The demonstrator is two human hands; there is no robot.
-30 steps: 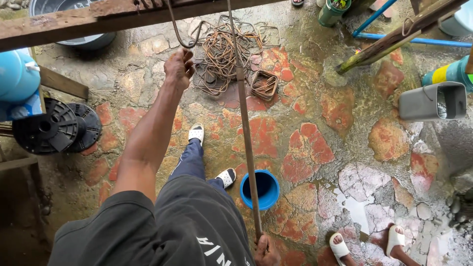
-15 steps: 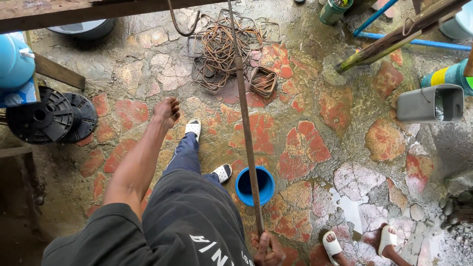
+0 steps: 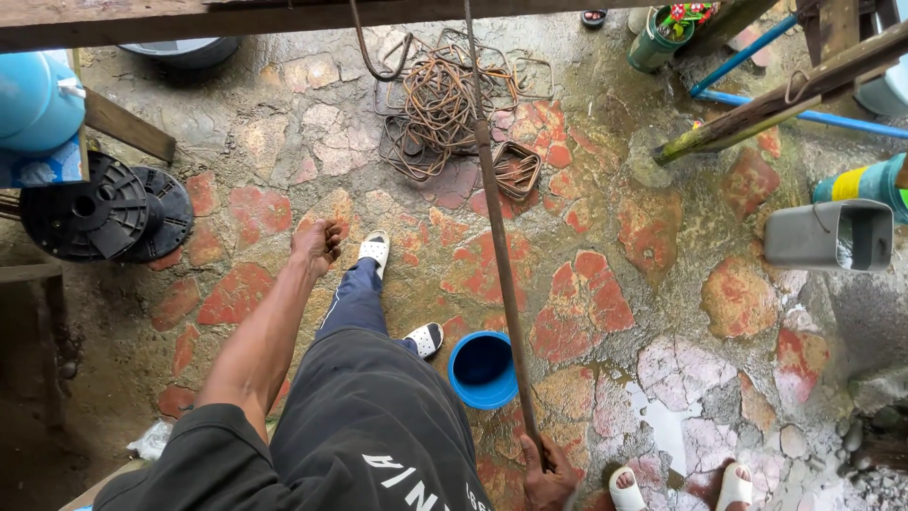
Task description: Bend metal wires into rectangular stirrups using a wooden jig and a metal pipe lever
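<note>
Two hands at work, seen from above: right hand at the bottom edge of view, its grip clamped round the near end of a long rusty steel rod; left hand out to the side over the stone floor, fingers curled loosely together, holding nothing that can be made out. Rod runs from that grip straight away up the view, passing just beside a blue bucket, then over the red and buff paving, to reach a heap of rusty wire stirrups under a wooden beam. A hooked bar hangs down beside it there. So the rod lies almost wholly beyond the grip, with the hand right at its tail. Judgement: held so far back, the far tip will swing wide with any small wrist turn; a second hand further up the shaft would steady it, and the free left hand is well apart from it now. Floor looks wet in places, so footing matters; own feet in white sandals stand left of the rod. Another person's sandalled feet are near the right hand. Black reel lies off left, grey gutter section off right.
</note>
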